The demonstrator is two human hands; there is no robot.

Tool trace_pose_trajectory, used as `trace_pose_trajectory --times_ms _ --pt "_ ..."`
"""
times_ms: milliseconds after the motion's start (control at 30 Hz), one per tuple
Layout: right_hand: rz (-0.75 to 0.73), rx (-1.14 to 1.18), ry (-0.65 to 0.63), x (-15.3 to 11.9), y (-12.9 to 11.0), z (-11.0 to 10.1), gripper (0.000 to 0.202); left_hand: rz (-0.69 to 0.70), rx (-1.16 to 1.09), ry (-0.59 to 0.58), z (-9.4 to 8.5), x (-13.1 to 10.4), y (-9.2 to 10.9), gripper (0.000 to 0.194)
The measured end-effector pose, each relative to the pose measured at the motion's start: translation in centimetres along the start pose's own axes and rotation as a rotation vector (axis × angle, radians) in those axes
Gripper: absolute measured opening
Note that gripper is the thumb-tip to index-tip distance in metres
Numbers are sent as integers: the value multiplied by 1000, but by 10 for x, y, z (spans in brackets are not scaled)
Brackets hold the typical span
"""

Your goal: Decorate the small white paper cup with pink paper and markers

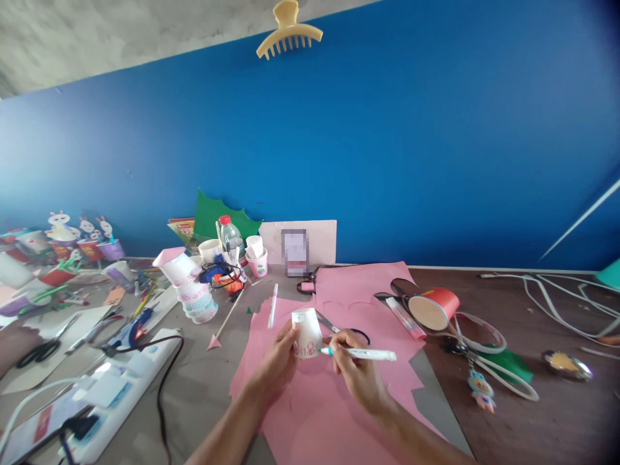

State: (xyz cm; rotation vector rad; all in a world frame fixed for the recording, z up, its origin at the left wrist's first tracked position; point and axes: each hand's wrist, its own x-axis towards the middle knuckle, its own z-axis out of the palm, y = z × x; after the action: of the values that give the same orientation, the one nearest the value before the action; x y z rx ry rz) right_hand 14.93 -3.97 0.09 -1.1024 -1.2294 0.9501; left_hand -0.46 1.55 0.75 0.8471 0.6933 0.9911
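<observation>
My left hand [281, 358] grips a small white paper cup [307, 329] by its left side, tilted above the pink paper. Pink and teal drawn marks run along the cup's lower part. In my right hand [353, 361] is a white marker [375, 354] with a teal tip, which meets or nearly meets the cup's lower right edge. Just behind the cup lie scissors [327, 321] with dark handles, partly hidden by the cup and my right hand. Pink paper [310, 413] spreads beneath both hands.
Left stand stacked decorated cups [196, 294], a bottle [231, 239] and a white power strip [119, 391] with cords. A pink-tipped stick [227, 323] and another marker [274, 306] lie nearer. Right are a red cup [436, 307] and cables [498, 332]. Another person's hand [17, 345] shows far left.
</observation>
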Motion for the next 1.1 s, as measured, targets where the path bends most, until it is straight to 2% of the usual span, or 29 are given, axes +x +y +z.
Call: trace_pose_trajectory --times_ms 100,267,500,700,1100 --pt "-1 51 60 2 0 2 29 -1 -10 -6 -1 1 -1 36" --pt "7 77 73 2 0 2 32 2 -18 -17 -3 1 -2 36" --pt "9 78 69 2 2 2 34 -2 -16 -18 -2 0 0 32" --pt "2 42 63 1 1 1 34 -1 -13 3 0 -1 1 36" --pt "-6 14 43 0 -1 2 27 3 -65 -16 -6 3 -4 35"
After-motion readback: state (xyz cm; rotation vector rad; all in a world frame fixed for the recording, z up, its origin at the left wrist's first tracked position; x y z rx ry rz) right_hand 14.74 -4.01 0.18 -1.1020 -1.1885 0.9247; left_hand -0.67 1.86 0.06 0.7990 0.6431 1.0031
